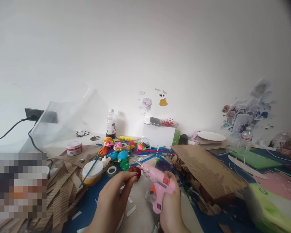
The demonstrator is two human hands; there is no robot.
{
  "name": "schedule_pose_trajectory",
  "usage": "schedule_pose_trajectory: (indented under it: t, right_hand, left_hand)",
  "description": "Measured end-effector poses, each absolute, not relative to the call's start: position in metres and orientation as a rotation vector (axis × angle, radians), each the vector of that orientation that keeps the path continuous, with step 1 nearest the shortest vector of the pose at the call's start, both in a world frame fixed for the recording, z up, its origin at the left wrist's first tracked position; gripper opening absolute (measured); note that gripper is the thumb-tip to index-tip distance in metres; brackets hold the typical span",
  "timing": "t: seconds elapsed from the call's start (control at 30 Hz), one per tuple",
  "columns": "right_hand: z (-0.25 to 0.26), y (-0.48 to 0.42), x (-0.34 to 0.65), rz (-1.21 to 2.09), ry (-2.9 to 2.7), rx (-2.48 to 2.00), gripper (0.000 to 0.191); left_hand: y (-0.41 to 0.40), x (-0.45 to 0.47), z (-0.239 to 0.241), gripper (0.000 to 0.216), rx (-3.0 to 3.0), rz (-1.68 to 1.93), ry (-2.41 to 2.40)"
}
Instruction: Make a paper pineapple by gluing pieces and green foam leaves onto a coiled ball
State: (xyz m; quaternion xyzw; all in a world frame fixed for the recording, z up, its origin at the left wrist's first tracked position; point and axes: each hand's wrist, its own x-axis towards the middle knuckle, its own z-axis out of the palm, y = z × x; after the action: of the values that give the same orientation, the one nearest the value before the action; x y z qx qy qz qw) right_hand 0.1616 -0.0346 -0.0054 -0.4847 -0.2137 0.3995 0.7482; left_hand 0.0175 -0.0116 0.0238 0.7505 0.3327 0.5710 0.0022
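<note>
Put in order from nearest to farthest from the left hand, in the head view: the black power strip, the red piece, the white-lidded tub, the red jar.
1. Red piece: held in the left hand.
2. White-lidded tub: to the hand's left.
3. Red jar: left, beyond the tub.
4. Black power strip: far left, by the wall.

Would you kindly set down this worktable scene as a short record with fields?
Left hand: pinching a small red craft piece
Right hand: holding a pink glue gun
Nozzle: near the red craft piece; contact unclear
Beyond the hands: colourful craft pieces, heaped
Left side: cardboard strips; lidded tub
Right side: cardboard sheet
Back: bottle, upright
</note>
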Motion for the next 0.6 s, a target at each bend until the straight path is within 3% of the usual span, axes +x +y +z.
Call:
schedule_pose_trajectory:
  t: [0.27, 0.6]
  right_hand:
    - [-0.0087, -0.0327, 0.1633, 0.842, -0.498, -1.087, 0.024]
    - [-0.0034, -0.0324, 0.1619, 0.879, -0.468, -1.042, 0.020]
  left_hand:
    - [-0.0150, 0.0170, 0.0245, 0.025, 2.094, 1.515, 1.098]
    - [-0.0108, 0.0192, 0.0248, 0.025, 1.828, 1.410, 1.064]
